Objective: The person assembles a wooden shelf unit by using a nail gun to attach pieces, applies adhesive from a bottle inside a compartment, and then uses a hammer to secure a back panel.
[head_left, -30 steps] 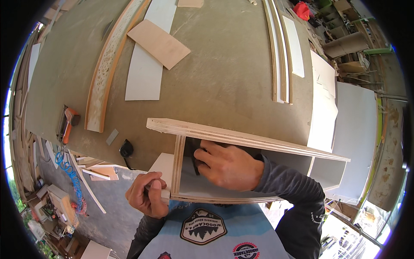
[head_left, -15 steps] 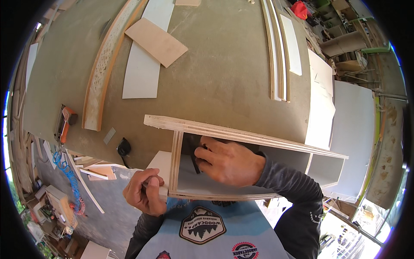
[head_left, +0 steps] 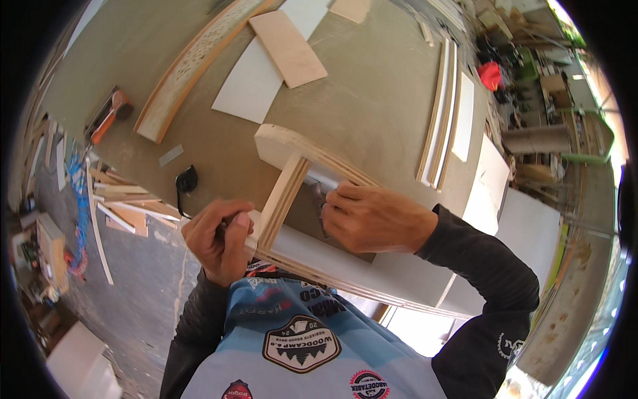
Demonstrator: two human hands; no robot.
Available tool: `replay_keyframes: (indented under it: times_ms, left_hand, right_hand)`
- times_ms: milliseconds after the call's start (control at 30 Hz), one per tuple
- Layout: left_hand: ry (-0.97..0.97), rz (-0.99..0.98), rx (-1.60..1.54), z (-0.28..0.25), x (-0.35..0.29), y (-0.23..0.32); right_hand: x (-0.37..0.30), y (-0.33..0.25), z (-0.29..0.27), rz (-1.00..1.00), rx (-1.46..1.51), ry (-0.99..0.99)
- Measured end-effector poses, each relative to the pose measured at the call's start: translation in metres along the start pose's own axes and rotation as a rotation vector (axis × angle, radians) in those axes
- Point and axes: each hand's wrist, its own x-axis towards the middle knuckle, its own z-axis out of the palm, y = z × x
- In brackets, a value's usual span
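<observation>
Against my body stands an open plywood box frame (head_left: pixel 282 199) with bare layered edges and pale inner faces. One board runs past its left corner in a rounded end. My right hand (head_left: pixel 382 218) reaches into the opening, fingers pinched on a dark, flat metal tool (head_left: pixel 319 207) near the left end panel; its kind is hard to tell. Outside that panel, my left hand (head_left: pixel 219 241) is closed with curled fingers, thumb uppermost, beside the box's near left corner. Whatever it grips is mostly hidden by the fingers.
An orange nail gun (head_left: pixel 111 116) lies at the table's left edge, near a black tape measure (head_left: pixel 187 178) and a small pale strip (head_left: pixel 171 155). Farther back are a curved wooden piece (head_left: pixel 193 66), a plywood offcut (head_left: pixel 287 50), a white board (head_left: pixel 246 83) and long strips (head_left: pixel 438 116).
The view has turned, so the box slants more, its right end lower. My right hand still holds the dark tool inside, which now sits at a different angle. My left hand remains closed outside.
</observation>
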Motion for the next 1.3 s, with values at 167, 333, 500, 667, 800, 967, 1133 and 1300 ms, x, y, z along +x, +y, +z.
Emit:
replay_keyframes:
  times_ms: [167, 333, 500, 667, 800, 967, 1133, 1300]
  left_hand:
    - [0.218, 0.022, -0.004, 0.012, -0.011, -0.006]
    - [0.409, 0.078, -0.035, 0.034, -0.021, -0.016]
    - [0.498, 0.211, -0.016, 0.037, -0.021, -0.026]
    - [0.549, 0.185, -0.064, 0.043, -0.023, -0.024]
    - [0.577, 0.244, -0.039, 0.043, -0.021, -0.022]
    - [0.582, 0.263, 0.007, 0.04, -0.02, -0.02]
    - [0.565, 0.237, -0.006, 0.039, -0.021, -0.019]
    - [0.562, 0.279, 0.002, 0.041, -0.017, -0.021]
  right_hand:
    - [0.004, 0.013, -0.008, -0.147, -0.298, -0.029]
    - [0.013, 0.03, -0.007, -0.248, -0.148, 0.009]
    - [0.032, 0.041, -0.01, -0.329, -0.12, -0.047]
    - [0.041, 0.043, -0.006, -0.334, -0.122, 0.031]
    - [0.038, 0.035, -0.006, -0.361, -0.11, 0.079]
    - [0.046, 0.037, -0.014, -0.41, -0.094, 0.053]
    - [0.047, 0.041, -0.007, -0.405, -0.096, 0.039]
    - [0.04, 0.041, -0.003, -0.419, -0.12, -0.056]
